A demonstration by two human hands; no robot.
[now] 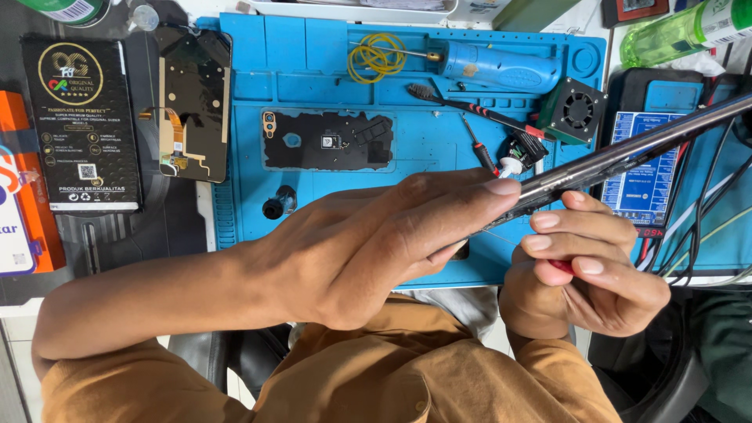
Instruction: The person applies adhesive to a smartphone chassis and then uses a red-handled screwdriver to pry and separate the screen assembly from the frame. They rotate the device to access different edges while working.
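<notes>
Left hand [376,243]: fingers closed around the near end of a smartphone [627,153] held edge-on, thumb laid along its upper edge. The phone runs as a thin dark bar from the hand up toward the right border of the view, raised above the blue repair mat [329,55] and tilted.

Right hand [587,266]: fingers curled together just under the phone's near end, clamped on a small red-handled tool [561,266]; only a sliver of red shows between the fingers, and its tip is hidden. The two hands are almost touching.

On the mat, behind the hands:
- a dark phone back cover [329,141] with camera openings, lying flat at the centre
- a small black round part [278,204] near the mat's left edge
- a blue electric screwdriver [497,66] at the top, with yellow rubber bands [376,56] looped beside its tip
- a black brush [470,106] with a red-and-black handle, lying diagonally
- a small red-handled screwdriver [479,149] beside it
- a small black square fan [576,110] at the mat's right edge

Left of the mat: a detached phone display panel [194,102], rear side up with flex cable visible, and a black product box [82,125]. An orange box [23,188] lies at the far left.

Right of the mat: a blue-faced device [650,157] with cables [705,227] trailing over it, and a green bottle [681,31] above
</notes>
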